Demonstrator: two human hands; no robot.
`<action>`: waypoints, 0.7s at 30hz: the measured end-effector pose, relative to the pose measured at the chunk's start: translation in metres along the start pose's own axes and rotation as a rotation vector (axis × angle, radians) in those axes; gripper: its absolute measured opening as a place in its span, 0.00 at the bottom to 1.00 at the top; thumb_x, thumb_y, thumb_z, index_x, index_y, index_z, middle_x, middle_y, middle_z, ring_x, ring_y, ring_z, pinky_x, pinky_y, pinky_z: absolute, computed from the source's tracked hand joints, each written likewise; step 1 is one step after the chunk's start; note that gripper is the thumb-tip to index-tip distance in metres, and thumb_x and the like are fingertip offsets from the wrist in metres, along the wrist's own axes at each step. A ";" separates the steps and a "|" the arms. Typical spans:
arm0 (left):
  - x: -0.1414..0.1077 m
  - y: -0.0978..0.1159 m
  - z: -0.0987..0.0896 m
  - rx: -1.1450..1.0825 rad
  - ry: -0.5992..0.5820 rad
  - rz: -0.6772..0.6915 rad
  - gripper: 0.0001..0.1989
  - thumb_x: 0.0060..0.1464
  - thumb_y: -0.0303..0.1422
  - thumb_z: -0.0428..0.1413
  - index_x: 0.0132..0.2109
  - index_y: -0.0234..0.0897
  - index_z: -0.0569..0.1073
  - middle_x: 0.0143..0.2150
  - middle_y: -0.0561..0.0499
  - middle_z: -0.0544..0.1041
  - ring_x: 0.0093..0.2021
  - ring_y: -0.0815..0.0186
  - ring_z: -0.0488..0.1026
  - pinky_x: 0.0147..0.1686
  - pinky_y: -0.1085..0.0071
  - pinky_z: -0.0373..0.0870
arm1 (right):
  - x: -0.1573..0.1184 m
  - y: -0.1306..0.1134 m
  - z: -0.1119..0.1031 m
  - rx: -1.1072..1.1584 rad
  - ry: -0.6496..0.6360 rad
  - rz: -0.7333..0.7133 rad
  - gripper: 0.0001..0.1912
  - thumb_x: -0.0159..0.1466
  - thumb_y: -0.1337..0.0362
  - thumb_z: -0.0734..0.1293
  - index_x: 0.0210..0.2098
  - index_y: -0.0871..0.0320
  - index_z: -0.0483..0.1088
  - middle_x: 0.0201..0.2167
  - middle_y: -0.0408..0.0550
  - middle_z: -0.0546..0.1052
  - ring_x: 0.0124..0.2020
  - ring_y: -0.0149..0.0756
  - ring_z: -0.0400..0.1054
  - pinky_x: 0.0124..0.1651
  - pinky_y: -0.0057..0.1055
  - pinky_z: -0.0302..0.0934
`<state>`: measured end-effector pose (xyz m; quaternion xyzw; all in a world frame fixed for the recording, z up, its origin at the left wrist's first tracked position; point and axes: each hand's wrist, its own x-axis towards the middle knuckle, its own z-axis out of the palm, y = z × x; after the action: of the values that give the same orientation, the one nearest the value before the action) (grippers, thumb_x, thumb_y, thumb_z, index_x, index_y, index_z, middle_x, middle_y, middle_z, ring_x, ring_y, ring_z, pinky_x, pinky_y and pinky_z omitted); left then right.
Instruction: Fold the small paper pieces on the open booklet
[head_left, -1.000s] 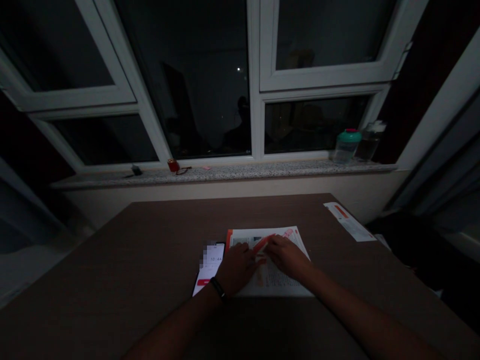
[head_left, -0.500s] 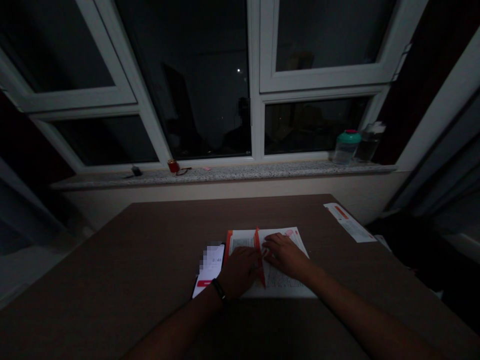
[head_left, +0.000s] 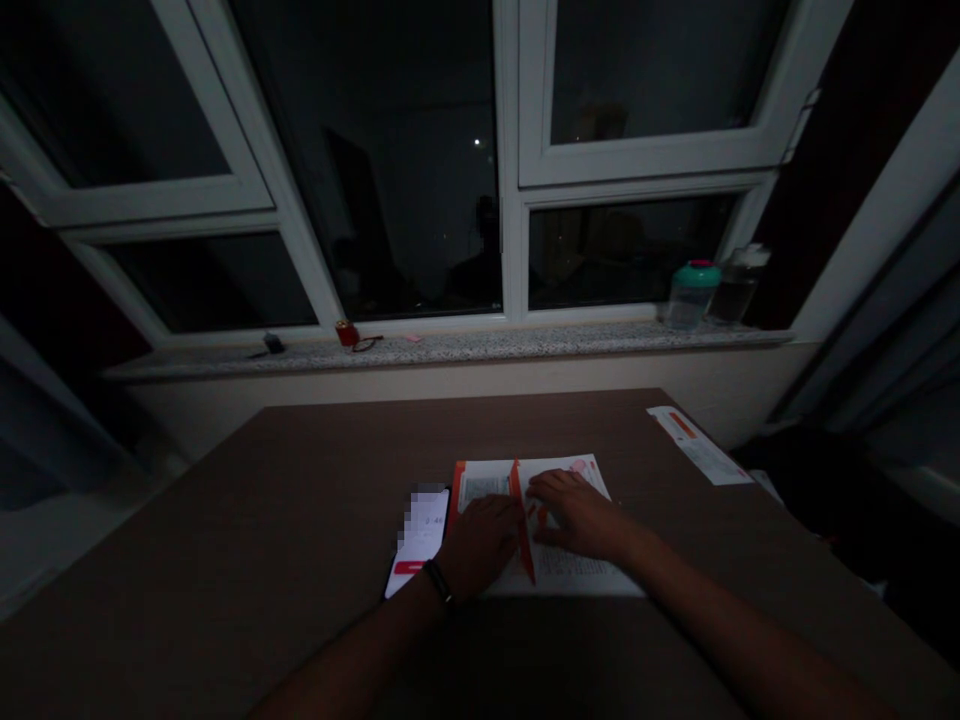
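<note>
Near the front edge of the table (head_left: 225,520), it's the phone (head_left: 418,530) at far left, then the left hand (head_left: 480,545) flat and open on the paper (head_left: 487,485), an orange strip (head_left: 523,525) right beside it, and the right hand (head_left: 577,515) spread open on the same paper!

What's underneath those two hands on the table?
The left hand and right hand rest on printed papers, with an orange strip between them. Whatever is printed beneath the palms is covered and cannot be seen.

The left hand (head_left: 480,545) rests palm-down just beside the right hand (head_left: 577,518), whose spread fingers (head_left: 544,487) lie flat. The left forearm (head_left: 352,650) and right forearm (head_left: 720,610) reach forward; a dark band (head_left: 439,582) circles the left wrist (head_left: 431,590).
</note>
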<state>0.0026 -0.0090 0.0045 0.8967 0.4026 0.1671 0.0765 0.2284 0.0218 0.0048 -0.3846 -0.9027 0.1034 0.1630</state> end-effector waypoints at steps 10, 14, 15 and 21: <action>0.001 -0.001 0.002 0.052 0.020 -0.057 0.17 0.59 0.28 0.56 0.56 0.38 0.67 0.53 0.46 0.71 0.54 0.56 0.66 0.56 0.57 0.62 | 0.007 -0.005 0.006 -0.152 0.078 -0.030 0.12 0.69 0.68 0.60 0.48 0.56 0.71 0.44 0.52 0.73 0.47 0.43 0.62 0.50 0.39 0.56; 0.003 0.001 -0.001 0.065 -0.024 0.014 0.16 0.61 0.27 0.54 0.55 0.39 0.68 0.52 0.47 0.71 0.54 0.57 0.66 0.55 0.58 0.62 | 0.005 -0.009 0.004 -0.138 0.084 -0.018 0.15 0.66 0.60 0.65 0.50 0.58 0.69 0.44 0.53 0.72 0.48 0.45 0.62 0.51 0.42 0.56; 0.003 0.000 -0.001 0.064 -0.029 0.020 0.16 0.61 0.27 0.54 0.56 0.40 0.68 0.52 0.47 0.71 0.53 0.57 0.66 0.55 0.58 0.63 | 0.004 -0.009 0.004 -0.141 0.079 -0.017 0.17 0.65 0.58 0.67 0.51 0.58 0.69 0.45 0.53 0.71 0.48 0.46 0.61 0.52 0.42 0.56; 0.005 -0.004 0.003 0.044 0.031 -0.003 0.19 0.61 0.27 0.55 0.58 0.44 0.67 0.50 0.49 0.71 0.51 0.58 0.66 0.53 0.58 0.64 | 0.005 -0.001 0.013 -0.163 0.056 -0.037 0.14 0.64 0.62 0.68 0.49 0.57 0.70 0.45 0.52 0.71 0.47 0.45 0.62 0.50 0.41 0.58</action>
<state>0.0038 -0.0024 0.0019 0.8948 0.4088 0.1720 0.0509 0.2198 0.0242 -0.0055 -0.3826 -0.9101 0.0158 0.1582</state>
